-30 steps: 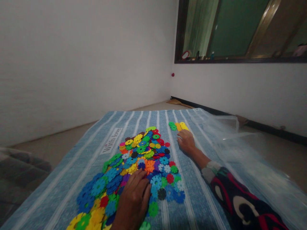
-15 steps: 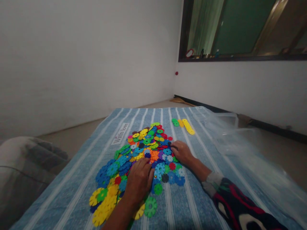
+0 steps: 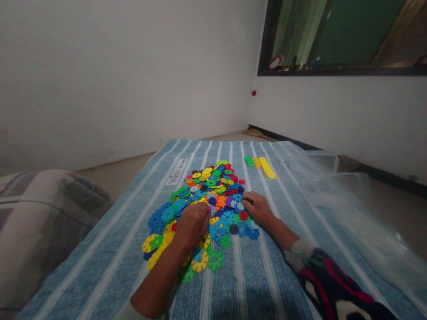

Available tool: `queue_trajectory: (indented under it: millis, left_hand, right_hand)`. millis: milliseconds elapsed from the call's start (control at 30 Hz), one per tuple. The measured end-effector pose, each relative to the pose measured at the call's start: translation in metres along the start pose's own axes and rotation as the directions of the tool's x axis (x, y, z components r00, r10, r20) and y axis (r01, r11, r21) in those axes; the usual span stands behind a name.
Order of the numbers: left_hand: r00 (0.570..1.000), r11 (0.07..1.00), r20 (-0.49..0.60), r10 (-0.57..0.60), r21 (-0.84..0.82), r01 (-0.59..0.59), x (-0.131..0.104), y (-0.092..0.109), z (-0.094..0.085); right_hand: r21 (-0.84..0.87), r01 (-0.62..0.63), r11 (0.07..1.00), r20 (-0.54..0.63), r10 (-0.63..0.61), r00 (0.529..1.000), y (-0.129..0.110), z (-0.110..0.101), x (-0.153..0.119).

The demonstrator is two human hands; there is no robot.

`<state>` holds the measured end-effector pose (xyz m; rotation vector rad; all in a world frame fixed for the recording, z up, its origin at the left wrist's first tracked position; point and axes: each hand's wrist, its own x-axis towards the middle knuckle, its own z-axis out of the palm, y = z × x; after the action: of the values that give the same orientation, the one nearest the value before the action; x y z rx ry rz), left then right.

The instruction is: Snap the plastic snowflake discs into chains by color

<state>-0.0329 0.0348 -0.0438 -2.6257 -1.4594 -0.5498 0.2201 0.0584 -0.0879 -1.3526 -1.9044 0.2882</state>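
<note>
A heap of notched, flower-shaped plastic discs (image 3: pixel 180 203) in many colours is spread over a striped cloth (image 3: pixel 267 275). My left hand (image 3: pixel 193 224) is over the middle of the heap, its fingers curled and drawn together. A small pink bit shows at their tips, too little to name. At the heap's right edge, my right hand (image 3: pixel 258 208) has its thumb and fingers bent together. Whatever lies between them is hidden. Near that hand are a red disc (image 3: pixel 243 216) and several blue ones. A loose green disc (image 3: pixel 215 259) lies at the heap's near edge.
Beyond the heap lie a yellow row of discs (image 3: pixel 267 168), an orange piece (image 3: pixel 256 162) and a green row (image 3: pixel 249 161). Clear plastic boxes (image 3: pixel 336 189) stand along the right side. A fabric-covered shape (image 3: pixel 56 222) is at left. Walls rise behind.
My left hand has curled its fingers closer together and shifted on the heap, uncovering yellow and green discs below it. My right hand remains at the heap's right edge. The view has shifted slightly.
</note>
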Motion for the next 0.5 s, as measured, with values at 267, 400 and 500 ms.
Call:
queue_trajectory:
  millis: [267, 400, 500]
  left_hand:
    - [0.992, 0.991, 0.074, -0.101, -0.083, 0.107, 0.0, -0.012, -0.007]
    - [0.988, 0.986, 0.087, -0.126, -0.099, 0.135, -0.001, -0.018, -0.008]
    - [0.987, 0.982, 0.093, -0.129, -0.127, 0.14, -0.001, -0.021, -0.009]
  right_hand:
    - [-0.041, 0.039, 0.998, 0.027, -0.038, 0.999, 0.006, 0.002, 0.0]
    - [-0.035, 0.049, 0.998, 0.035, -0.048, 0.998, 0.007, 0.001, 0.0]
    - [-0.027, 0.055, 0.998, 0.042, -0.054, 0.998, 0.01, 0.001, -0.001]
